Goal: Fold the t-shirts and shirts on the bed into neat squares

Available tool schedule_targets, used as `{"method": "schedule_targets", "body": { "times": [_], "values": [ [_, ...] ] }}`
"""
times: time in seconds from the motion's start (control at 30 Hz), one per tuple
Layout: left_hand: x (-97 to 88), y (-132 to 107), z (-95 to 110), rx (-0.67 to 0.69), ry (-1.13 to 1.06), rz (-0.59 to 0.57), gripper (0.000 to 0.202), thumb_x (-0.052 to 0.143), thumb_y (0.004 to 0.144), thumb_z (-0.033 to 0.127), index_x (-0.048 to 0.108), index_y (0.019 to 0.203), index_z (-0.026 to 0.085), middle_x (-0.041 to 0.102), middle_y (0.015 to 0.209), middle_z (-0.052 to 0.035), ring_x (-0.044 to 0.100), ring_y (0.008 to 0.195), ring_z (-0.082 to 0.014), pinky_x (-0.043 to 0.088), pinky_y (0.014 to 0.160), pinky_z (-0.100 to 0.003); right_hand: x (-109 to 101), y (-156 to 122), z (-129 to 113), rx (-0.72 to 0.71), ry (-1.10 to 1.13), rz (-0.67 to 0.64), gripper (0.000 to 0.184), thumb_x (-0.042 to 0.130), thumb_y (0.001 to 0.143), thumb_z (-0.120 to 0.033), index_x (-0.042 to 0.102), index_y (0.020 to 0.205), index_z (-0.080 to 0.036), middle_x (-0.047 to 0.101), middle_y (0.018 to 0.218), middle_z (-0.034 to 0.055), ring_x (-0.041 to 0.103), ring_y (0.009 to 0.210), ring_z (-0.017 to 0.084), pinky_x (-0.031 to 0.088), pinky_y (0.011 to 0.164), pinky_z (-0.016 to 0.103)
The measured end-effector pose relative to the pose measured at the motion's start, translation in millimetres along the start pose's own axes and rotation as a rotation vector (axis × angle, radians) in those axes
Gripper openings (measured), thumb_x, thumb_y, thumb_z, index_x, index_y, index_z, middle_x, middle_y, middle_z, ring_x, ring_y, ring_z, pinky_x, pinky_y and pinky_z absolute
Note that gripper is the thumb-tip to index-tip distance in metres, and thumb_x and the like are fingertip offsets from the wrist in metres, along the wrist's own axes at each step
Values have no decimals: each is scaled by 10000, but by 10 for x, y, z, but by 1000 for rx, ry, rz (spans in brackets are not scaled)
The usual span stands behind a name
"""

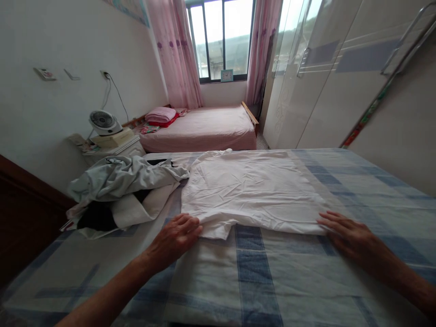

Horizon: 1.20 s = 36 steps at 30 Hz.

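A white T-shirt [252,190] lies spread sideways on the bed, wrinkled across its middle, a short sleeve towards me. My left hand [184,232] is closed on the shirt's near left corner, beside that sleeve; its fingertips are partly hidden. At the near right corner, by the hem, my right hand [347,231] rests with its fingers stretched out over the cloth. Left of the shirt sits a loose heap of grey, white and black clothes [126,181], touching or nearly touching the shirt's edge.
A blue-and-white patterned bedsheet [218,277] covers the bed under the clothes. Beyond stands a second bed [211,125] with folded pink bedding [161,114]. A small fan [104,121] is on a cabinet at the left. A glossy wardrobe [316,86] lines the right side.
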State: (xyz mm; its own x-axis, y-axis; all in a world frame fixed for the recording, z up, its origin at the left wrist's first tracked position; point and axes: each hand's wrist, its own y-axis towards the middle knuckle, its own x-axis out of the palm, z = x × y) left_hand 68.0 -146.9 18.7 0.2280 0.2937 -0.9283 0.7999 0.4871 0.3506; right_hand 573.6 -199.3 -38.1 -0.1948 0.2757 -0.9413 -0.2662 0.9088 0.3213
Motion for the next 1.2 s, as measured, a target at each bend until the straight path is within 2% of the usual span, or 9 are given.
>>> {"method": "schedule_targets", "body": {
  "times": [0.27,0.43,0.53,0.63,0.73,0.8,0.93,1.07,1.2],
  "values": [
    [-46,103,102,-190,-237,86,144,466,860,116,577,791,178,638,975,-57,576,903,-148,470,832,-293,-1,-28,12,20,23,-8,350,390,850,-379,626,1099,-309,626,1212,91,537,1177,236,431,959,422],
    [-91,61,191,-135,-497,-101,146,459,799,69,545,810,188,650,937,-31,597,858,-124,470,802,-247,14,-91,80,53,44,-45,377,415,841,-410,607,1147,-299,596,1252,101,554,1153,243,423,989,417],
    [-79,50,226,-226,-618,-80,152,430,830,84,536,855,190,660,1007,-40,611,908,-120,471,824,-235,4,-100,97,63,55,-51,386,423,840,-416,617,1145,-279,596,1250,112,571,1130,246,438,988,407],
    [-61,49,233,-270,-572,-82,174,526,835,212,555,1006,192,646,1107,-64,600,1006,-165,469,884,-284,-24,-104,104,52,40,-72,392,414,858,-412,618,1150,-247,593,1254,104,575,1127,242,445,993,412],
    [-15,52,264,-185,-381,-133,523,672,737,337,507,1213,193,607,1197,-95,564,1082,-245,444,941,-385,-65,-113,98,41,20,-95,390,408,873,-399,613,1157,-228,586,1264,95,572,1130,238,440,1000,419],
    [32,67,311,-162,-290,-137,457,630,769,288,525,1202,187,606,1189,-99,565,1064,-250,438,935,-402,-111,-100,37,39,8,-80,381,419,870,-401,615,1146,-226,593,1253,101,570,1131,247,438,996,429],
    [88,142,367,-317,-327,-111,193,456,811,123,602,929,168,657,963,-73,597,906,-203,459,816,-331,-284,48,-384,58,44,-15,350,442,871,-402,591,1141,-238,592,1243,100,538,1167,261,418,996,448],
    [22,246,279,-724,-713,-18,151,428,849,245,532,765,175,527,656,19,505,605,-119,397,564,-221,-439,345,-1153,145,221,-28,245,465,878,-416,573,1017,-245,640,1056,68,632,940,217,502,806,364],
    [-87,341,187,-841,-1015,10,237,479,832,350,464,676,173,406,591,54,380,527,-83,307,484,-195,-369,677,-1903,63,389,-123,218,575,824,-341,509,996,-225,611,945,33,614,822,168,487,729,302]
  ]
}}
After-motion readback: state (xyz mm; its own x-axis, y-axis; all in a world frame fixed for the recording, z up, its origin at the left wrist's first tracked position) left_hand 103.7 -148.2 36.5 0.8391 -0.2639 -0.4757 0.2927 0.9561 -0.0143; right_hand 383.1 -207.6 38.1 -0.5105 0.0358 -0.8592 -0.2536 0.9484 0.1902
